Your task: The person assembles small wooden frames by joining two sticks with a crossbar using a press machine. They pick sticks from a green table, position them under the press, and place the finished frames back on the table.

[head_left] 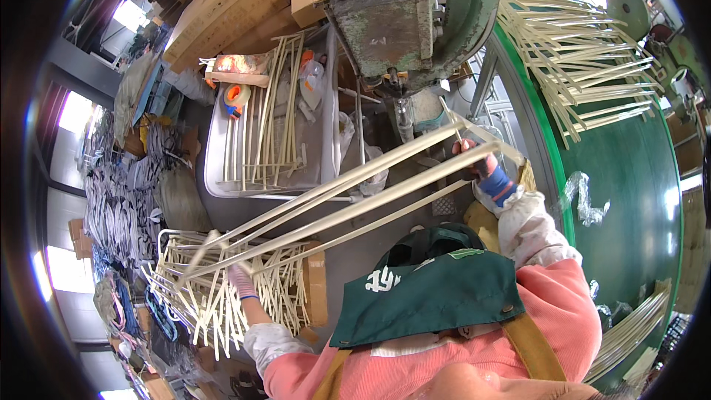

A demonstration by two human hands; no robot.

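A long cream-coloured tubular frame [370, 198] stretches diagonally before me, its several bars running from lower left to upper right. At its right end, beneath the worn green press machine [385, 30], my right hand [478, 161] is closed on the frame, a blue band round the wrist. My left hand [240, 280] grips the frame's left end, over a heap of similar cream tubes [215, 311]; its fingers are partly hidden by the bars. The frame's left end looks blurred. White sleeve covers show on both my forearms.
To the right runs a green conveyor belt [629, 178] with stacked cream frames [585, 59] at its far end. A white tub [332, 126] holds more tubes, a tape roll [237, 95] and plastic bags. Cardboard [222, 18] is piled behind; a carton [316, 289] stands beside the heap.
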